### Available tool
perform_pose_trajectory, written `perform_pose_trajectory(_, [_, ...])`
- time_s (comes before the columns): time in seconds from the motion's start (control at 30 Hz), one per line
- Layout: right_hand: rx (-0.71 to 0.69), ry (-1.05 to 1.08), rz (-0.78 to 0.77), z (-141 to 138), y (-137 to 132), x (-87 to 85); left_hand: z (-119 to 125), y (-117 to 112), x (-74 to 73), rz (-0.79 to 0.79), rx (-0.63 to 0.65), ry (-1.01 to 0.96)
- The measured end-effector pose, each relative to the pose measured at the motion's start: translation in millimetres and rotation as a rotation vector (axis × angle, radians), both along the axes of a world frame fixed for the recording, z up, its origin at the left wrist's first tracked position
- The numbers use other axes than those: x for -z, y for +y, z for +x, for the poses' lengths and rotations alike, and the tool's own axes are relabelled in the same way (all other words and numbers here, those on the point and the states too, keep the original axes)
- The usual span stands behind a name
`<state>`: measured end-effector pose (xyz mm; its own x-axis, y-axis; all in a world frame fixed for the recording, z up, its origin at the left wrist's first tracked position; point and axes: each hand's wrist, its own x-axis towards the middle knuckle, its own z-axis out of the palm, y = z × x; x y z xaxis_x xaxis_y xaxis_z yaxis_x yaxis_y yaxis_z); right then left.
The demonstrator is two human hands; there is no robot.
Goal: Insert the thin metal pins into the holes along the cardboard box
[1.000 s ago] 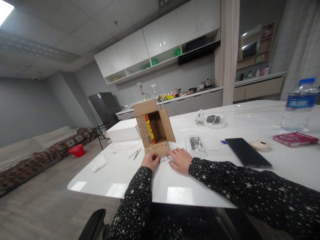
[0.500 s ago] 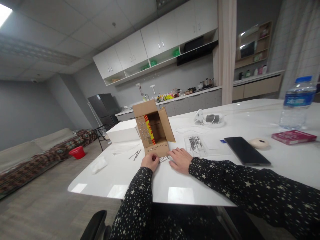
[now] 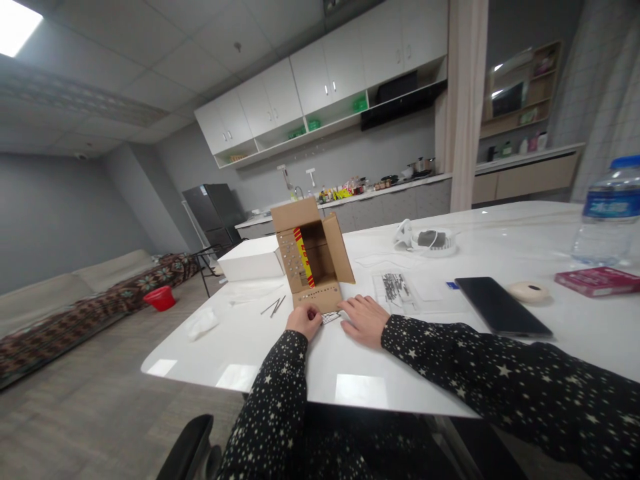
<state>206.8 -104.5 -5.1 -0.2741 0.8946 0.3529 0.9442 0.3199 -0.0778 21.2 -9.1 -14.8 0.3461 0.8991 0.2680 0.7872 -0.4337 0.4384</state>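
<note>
An open cardboard box (image 3: 330, 253) stands in front of me, its flaps spread and a yellow-red strip along its opening. Small shiny studs dot its left flap (image 3: 291, 263) and lie in a row across the front flap (image 3: 316, 297). At the front flap's left corner is my left hand (image 3: 303, 321), thumb and fingers curled together; what they hold, if anything, is hidden. Several thin metal sticks (image 3: 330, 318) lie between my hands, just before the flap. My right hand (image 3: 367, 321) rests on the table with fingers stretched out, the fingertips at the flap's right corner.
Left of the box are loose metal sticks (image 3: 274, 306), a crumpled white tissue (image 3: 202, 323) and a white box (image 3: 253, 259). To the right lie a clear plastic case (image 3: 397, 291) with small metal pieces, a black phone (image 3: 501, 307), a pink box (image 3: 597, 281) and a water bottle (image 3: 605, 223).
The whole view has shifted slightly, so things appear a little further right. My hands keep about the same pose at the front flap.
</note>
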Motion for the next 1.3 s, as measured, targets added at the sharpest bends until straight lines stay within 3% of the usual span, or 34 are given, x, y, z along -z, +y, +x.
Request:
perform_pose_trajectory(0.47, [0.013, -0.008, 0.011, 0, -1, 0.5, 0, 1, 4.2, 0.007, 0.028, -0.008])
perform_pose_trajectory(1.3, [0.008, -0.009, 0.023, 1, -2, 2.9, 1, -10, -4.6, -0.043, 0.006, 0.111])
